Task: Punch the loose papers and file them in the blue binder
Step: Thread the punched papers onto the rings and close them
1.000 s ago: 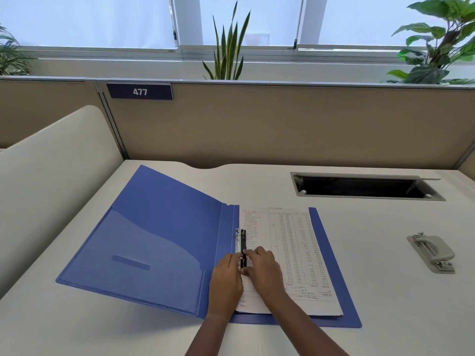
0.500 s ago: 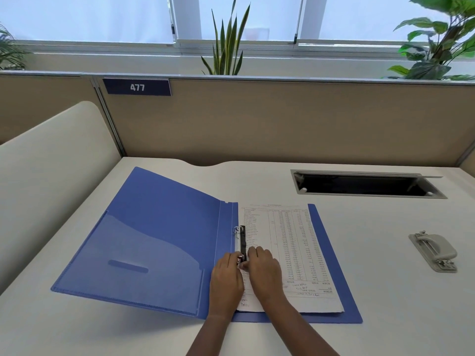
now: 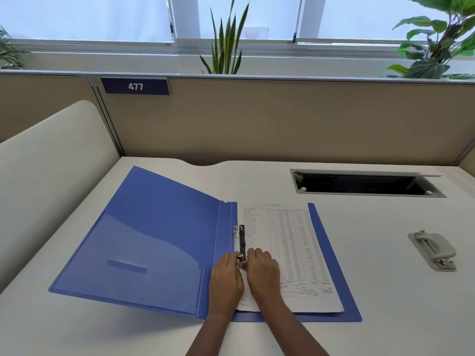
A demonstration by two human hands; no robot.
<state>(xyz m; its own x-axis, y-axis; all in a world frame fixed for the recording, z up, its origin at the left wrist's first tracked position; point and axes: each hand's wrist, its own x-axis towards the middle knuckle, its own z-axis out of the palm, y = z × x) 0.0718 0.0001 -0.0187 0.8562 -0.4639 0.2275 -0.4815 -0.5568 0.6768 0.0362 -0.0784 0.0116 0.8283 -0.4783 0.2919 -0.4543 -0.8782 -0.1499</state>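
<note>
Hardly anything has moved since a second ago: the left hand [image 3: 226,281] and right hand [image 3: 264,274] stay side by side at the near end of the ring clip [image 3: 241,240], and only the view has drifted a little. Both sets of fingers [image 3: 253,253] are bent in narrowly and close on that near end, the thumbs meeting between the hands. What they pinch there is mostly covered by the knuckles, so the near ring cannot be made out, while the far ring stands in plain sight. The blue binder [image 3: 154,240] lies open on the white worktop [image 3: 385,304], its left cover with the clear pocket raised slightly off the surface at the near edge. The papers [image 3: 290,253] lie on its right half, their left margin at the clip; the printed columns and the handwriting near the bottom are too small to read. A grey hole punch [image 3: 433,250] sits well apart to the right. Farther off, a cable slot [image 3: 359,185] opens in the worktop, dark inside. Both forearms are cut off by the bottom edge.
</note>
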